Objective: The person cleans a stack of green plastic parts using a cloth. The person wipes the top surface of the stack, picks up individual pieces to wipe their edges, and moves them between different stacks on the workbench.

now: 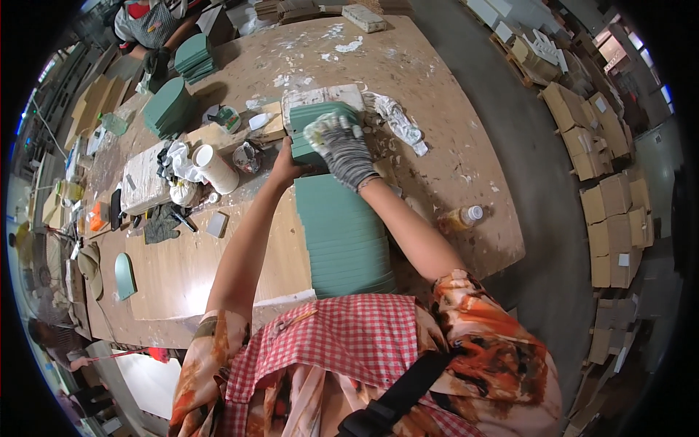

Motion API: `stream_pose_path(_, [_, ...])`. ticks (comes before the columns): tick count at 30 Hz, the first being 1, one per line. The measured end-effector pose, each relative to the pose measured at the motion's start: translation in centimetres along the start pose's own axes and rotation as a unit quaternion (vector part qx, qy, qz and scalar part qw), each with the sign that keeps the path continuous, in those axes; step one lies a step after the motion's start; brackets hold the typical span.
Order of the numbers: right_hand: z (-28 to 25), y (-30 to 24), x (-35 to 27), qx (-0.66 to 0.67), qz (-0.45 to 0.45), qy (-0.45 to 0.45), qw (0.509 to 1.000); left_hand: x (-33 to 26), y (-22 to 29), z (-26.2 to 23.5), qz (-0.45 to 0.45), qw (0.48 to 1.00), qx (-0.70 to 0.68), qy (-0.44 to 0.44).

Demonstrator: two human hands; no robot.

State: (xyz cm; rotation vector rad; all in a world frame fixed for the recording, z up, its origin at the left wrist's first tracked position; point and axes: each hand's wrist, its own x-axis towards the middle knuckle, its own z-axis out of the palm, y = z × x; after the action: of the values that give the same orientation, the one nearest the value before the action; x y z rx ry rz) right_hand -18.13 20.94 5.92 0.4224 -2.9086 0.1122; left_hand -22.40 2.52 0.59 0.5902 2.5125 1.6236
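The counter's right edge (502, 197) is curving past a bottle (460, 218) and a rag (399, 122), leaving bare room there; a cup (215, 169) is crowding the left. Beyond the long row of green boards (346, 237), whose long axis is running away from the person, the left hand (287, 167) is grasping a green stack (320, 111) sideways-on; the gloved right hand (342, 151) is covering its top, grip unclear.

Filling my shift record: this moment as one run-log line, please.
left hand: bare, against green panel stack; right hand: gloved, on same stack; nearby: white rag, capped bottle
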Motion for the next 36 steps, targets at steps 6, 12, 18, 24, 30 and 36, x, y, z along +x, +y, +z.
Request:
stream_pose_path(6, [1.7,0.9,-0.4,0.113,0.17,0.062,0.977,0.2,-0.3,0.3,-0.001,1.0,-0.003,-0.007])
stream_pose_path(12, [1.1,-5.6,2.3,0.022,0.039,-0.014,0.999,0.8,-0.3,1.0,0.065,0.993,-0.097,-0.032])
stream_pose_path(18, [1.5,-4.9,2.1,0.04,-0.002,0.01,0.999,0.8,-0.2,1.1,-0.071,0.962,-0.264,-0.027])
stream_pose_path(24, [1.4,-0.2,-0.1,0.077,0.079,0.057,0.992,0.4,-2.0,-0.2,0.001,0.993,-0.117,-0.015])
stream_pose_path(30, [4.0,4.0,-2.0,0.55,0.127,0.019,0.825,-0.3,-2.2,0.0,-0.002,0.998,0.063,0.009])
stream_pose_path(36, [3.9,3.3,-1.9,0.502,0.093,0.14,0.848,0.0,3.6,-1.2,-0.005,0.995,0.095,-0.002])
